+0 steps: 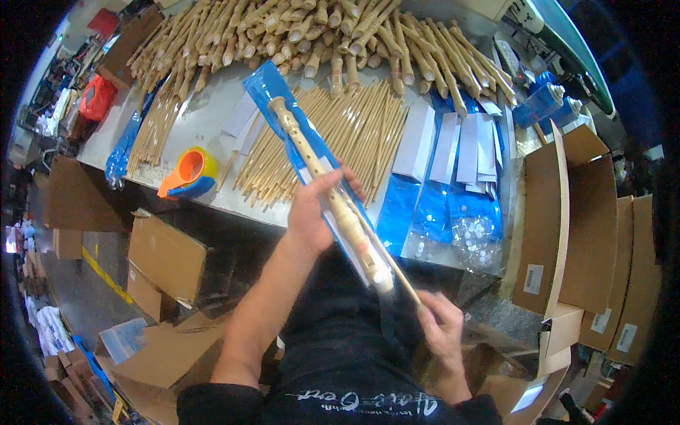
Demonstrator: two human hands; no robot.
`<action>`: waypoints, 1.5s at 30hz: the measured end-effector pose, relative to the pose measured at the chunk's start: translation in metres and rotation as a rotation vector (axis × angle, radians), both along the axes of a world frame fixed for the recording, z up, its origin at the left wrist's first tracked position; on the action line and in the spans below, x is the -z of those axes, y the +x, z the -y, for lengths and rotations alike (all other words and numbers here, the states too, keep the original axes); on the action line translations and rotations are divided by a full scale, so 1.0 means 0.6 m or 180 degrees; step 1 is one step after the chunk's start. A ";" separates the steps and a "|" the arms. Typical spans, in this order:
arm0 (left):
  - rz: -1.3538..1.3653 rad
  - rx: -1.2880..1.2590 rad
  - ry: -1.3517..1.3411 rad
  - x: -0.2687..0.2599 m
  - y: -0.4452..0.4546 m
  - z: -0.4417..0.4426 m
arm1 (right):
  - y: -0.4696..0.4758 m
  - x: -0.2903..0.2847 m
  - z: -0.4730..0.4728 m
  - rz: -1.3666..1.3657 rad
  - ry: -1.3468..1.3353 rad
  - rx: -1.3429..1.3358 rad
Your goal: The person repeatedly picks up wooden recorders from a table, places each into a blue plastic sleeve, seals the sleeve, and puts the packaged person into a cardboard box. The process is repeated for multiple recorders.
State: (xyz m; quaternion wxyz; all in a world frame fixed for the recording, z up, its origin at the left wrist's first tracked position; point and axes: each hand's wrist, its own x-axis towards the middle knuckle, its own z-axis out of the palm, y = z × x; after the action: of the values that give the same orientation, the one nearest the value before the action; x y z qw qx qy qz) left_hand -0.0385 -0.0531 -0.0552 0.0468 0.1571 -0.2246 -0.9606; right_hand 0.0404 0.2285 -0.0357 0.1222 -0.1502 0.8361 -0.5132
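Note:
My left hand (pixel 311 218) grips a blue-and-clear plastic sleeve (pixel 263 85) around its middle. Inside lies a beige recorder (pixel 348 226), slanting down to the right, its mouthpiece at the lower end by a white round piece. My right hand (pixel 443 324) pinches the lower end of a thin wooden stick (pixel 396 265). The stick's upper part runs alongside the recorder at the sleeve; whether it is inside the sleeve I cannot tell. Beneath the sleeve, many similar thin sticks (pixel 350 127) lie loose on the table (pixel 212 95).
A heap of recorders (pixel 319 37) covers the table's back. Folded white papers (pixel 414 141), blue sleeves (pixel 398 212) and a bag of small white pieces (pixel 475 239) lie right. An orange-and-yellow tape roll (pixel 191 167) sits left. Cardboard boxes (pixel 542 228) flank the table.

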 end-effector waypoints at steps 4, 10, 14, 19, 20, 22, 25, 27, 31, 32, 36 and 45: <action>0.0169 0.0230 -0.0211 -0.006 0.026 -0.070 | -0.025 0.040 0.104 0.1035 -0.2544 0.0898; 0.0172 0.0215 -0.0003 0.005 0.041 -0.081 | -0.048 0.070 0.133 0.1570 -0.3181 0.0539; -0.0095 -0.0027 -0.0041 0.010 0.028 -0.048 | -0.008 0.071 0.084 0.2084 -0.2807 -0.0449; 0.0105 0.0286 -0.0099 0.006 0.028 -0.087 | 0.009 0.084 0.078 0.1431 -0.1495 0.0222; 0.0124 0.0318 -0.0034 0.004 0.034 -0.095 | 0.005 0.086 0.081 0.1418 -0.1718 0.0338; 0.0103 0.0383 -0.0014 0.001 0.040 -0.100 | -0.005 0.085 0.084 0.1143 -0.1759 0.0342; 0.0043 0.0448 -0.0057 -0.001 0.044 -0.091 | -0.013 0.077 0.083 0.1537 -0.1726 0.0285; 0.0016 0.0415 -0.0022 0.000 0.044 -0.086 | -0.013 0.073 0.083 0.2279 -0.2170 -0.0018; -0.0007 0.0357 -0.0111 0.003 0.053 -0.095 | -0.009 0.076 0.100 0.1878 -0.1853 0.0310; -0.0044 0.0349 -0.0177 0.004 0.057 -0.102 | -0.010 0.079 0.108 0.1670 -0.1909 0.0293; 0.0118 0.0352 -0.0739 0.000 0.076 -0.105 | -0.011 0.087 0.119 0.1373 -0.1437 0.0516; -0.0291 0.0363 -0.0514 -0.045 0.034 -0.052 | 0.009 0.095 0.088 0.0693 -0.1420 0.0455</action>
State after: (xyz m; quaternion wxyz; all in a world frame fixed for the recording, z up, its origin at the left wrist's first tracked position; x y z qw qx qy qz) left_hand -0.0181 -0.0218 -0.0283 0.0148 0.0958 -0.3075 -0.9466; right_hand 0.0460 0.1759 -0.0930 0.1388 -0.0578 0.6926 -0.7055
